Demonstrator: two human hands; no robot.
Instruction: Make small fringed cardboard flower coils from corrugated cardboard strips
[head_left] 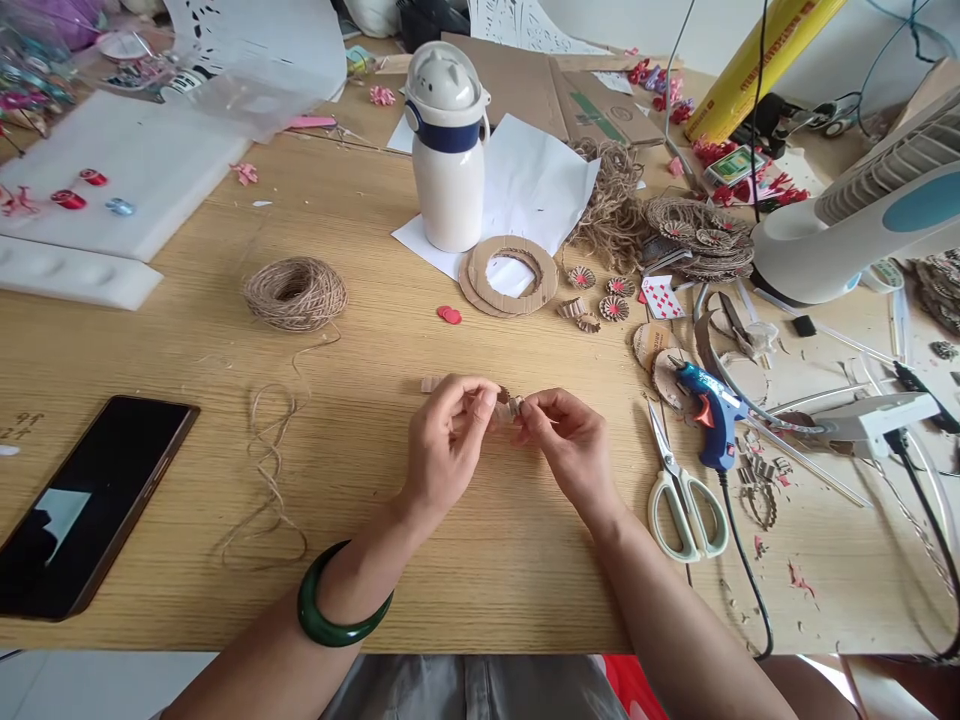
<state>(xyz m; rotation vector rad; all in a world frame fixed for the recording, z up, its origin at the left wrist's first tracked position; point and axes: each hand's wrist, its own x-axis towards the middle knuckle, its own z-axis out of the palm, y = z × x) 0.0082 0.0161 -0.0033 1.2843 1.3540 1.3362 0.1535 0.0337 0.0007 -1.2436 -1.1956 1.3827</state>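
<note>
Between my two hands is a small strip of corrugated cardboard [507,408], pinched from both sides above the table. My left hand [450,435], with a green bangle [330,610] on its wrist, grips the strip's left part between thumb and fingers. On the other end, the fingertips of my right hand [568,440] are closed. Part of the strip is hidden by the fingers. Another pale cardboard strip [431,384] pokes out behind my left hand. Beyond lie red paper discs [450,315], cardboard rings [551,272] and several pleated cardboard rosettes [615,307] with red centres.
Scissors [686,510] and a blue glue gun [716,415] with its cable lie to the right. A twine ball [296,293] and a phone [97,500] are at left. A white bottle [448,180] stands behind; a white fan [847,225] is at far right.
</note>
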